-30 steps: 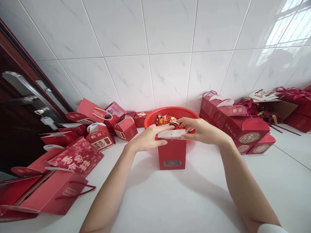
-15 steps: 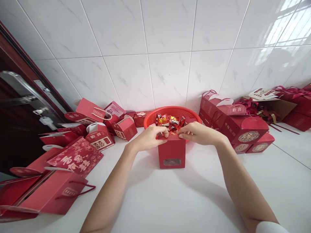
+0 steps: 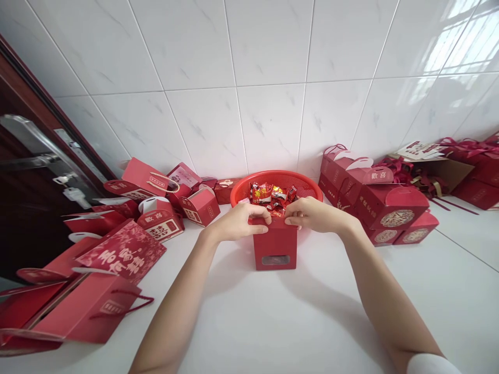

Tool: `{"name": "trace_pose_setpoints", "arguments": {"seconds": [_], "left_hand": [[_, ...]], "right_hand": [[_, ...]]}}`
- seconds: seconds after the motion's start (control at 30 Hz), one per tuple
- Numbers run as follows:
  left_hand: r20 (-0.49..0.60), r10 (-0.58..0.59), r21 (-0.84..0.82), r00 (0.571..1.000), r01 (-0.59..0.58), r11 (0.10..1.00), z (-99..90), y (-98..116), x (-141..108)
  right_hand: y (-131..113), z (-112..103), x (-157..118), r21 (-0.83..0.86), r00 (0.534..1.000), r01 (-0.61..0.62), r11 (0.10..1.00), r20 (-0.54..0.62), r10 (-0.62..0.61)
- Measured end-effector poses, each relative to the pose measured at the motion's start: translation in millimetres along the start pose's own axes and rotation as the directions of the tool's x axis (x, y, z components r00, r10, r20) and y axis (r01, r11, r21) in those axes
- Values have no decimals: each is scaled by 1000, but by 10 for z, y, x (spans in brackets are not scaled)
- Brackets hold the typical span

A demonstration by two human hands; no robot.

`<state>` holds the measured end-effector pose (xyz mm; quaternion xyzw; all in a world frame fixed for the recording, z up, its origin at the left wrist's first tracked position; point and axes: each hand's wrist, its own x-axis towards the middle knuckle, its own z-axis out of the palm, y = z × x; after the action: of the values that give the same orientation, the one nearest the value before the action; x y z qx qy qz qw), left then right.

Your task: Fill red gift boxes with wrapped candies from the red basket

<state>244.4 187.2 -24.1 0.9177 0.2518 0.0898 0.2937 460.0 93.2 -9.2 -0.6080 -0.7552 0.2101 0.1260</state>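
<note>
A small red gift box (image 3: 275, 244) stands upright on the white table, a clear window low on its front. My left hand (image 3: 248, 218) pinches the top left edge of this box, thumb in front and fingers curled behind. At the top right edge, my right hand (image 3: 311, 215) grips in the same way with bent fingers. Just behind the box sits a red plastic basket (image 3: 302, 182) holding wrapped candies (image 3: 268, 193). The hands and box hide the basket's near side.
Red gift boxes (image 3: 109, 249) crowd the left side, some with cord handles. More stacked boxes (image 3: 393, 208) stand at the right, beside ribbons and an open carton (image 3: 452, 174). A tiled wall (image 3: 268, 124) rises behind. A dark door with keys (image 3: 74, 195) is at far left.
Both hands stay at the top of the red box, with only slight finger shifts along its upper edge. The box itself stands in the same place.
</note>
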Motion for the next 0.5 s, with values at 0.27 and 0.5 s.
{"name": "trace_pose_setpoints", "arguments": {"seconds": [0.27, 0.5], "left_hand": [[17, 58, -21, 998, -58, 998, -13, -24, 9], [-30, -33, -86, 999, 30, 996, -52, -171, -4]], "right_hand": [[20, 48, 35, -68, 999, 22, 997, 49, -18], [27, 35, 30, -49, 998, 32, 998, 56, -29]]}}
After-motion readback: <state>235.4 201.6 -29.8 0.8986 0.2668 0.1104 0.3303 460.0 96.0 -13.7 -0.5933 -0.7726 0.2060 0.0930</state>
